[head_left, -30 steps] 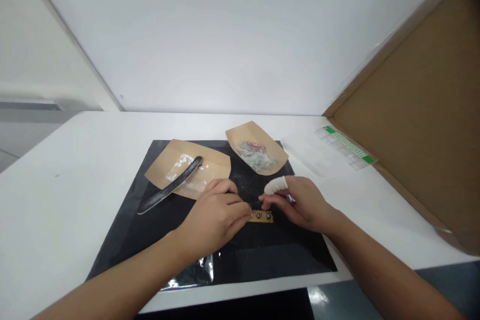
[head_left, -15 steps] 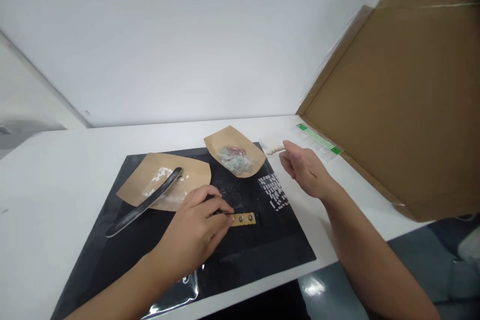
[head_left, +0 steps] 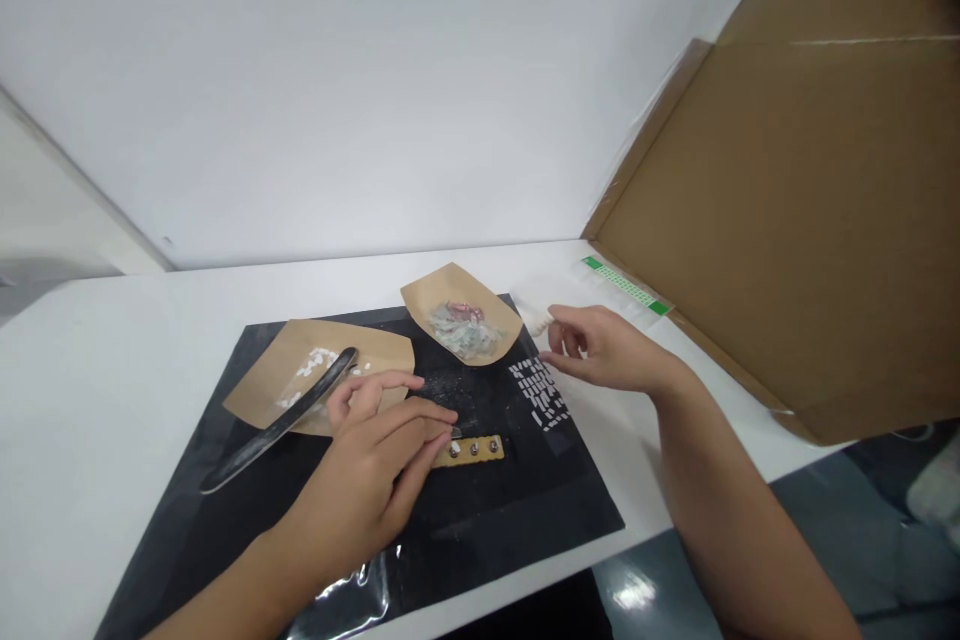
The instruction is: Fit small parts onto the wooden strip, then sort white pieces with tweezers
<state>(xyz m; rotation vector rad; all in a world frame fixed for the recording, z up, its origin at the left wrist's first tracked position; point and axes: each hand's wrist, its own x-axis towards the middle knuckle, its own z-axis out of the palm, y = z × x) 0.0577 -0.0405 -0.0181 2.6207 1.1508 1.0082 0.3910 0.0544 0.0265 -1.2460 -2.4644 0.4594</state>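
My left hand (head_left: 382, 455) is pinched, fingertips and thumb together above a yellow strip (head_left: 487, 448) with round metal studs. A tiny greyish piece shows at those fingertips; its kind is unclear. The hand covers the strip's left end. Off the mat's right edge, my right hand (head_left: 600, 350) has curled fingers, with the thumb apart from the index finger. A pale ribbed piece (head_left: 537, 323) sits at the index fingertip, possibly a covering on it. Just below and left, rows of small white pieces (head_left: 540, 395) lie on the black mat (head_left: 510, 505).
One brown paper tray (head_left: 262, 375) holds white bits, with a long black curved tool (head_left: 277, 425) across it. Another paper tray (head_left: 424, 290) contains crumpled clear and reddish scraps. A green-and-clear strip (head_left: 628, 286) lies beside the tall cardboard panel (head_left: 787, 220) at right.
My right hand has lowered slightly and turned, its thumb now apart from the index finger. My left hand's index finger has lifted away while the other fingertips remain by the strip.
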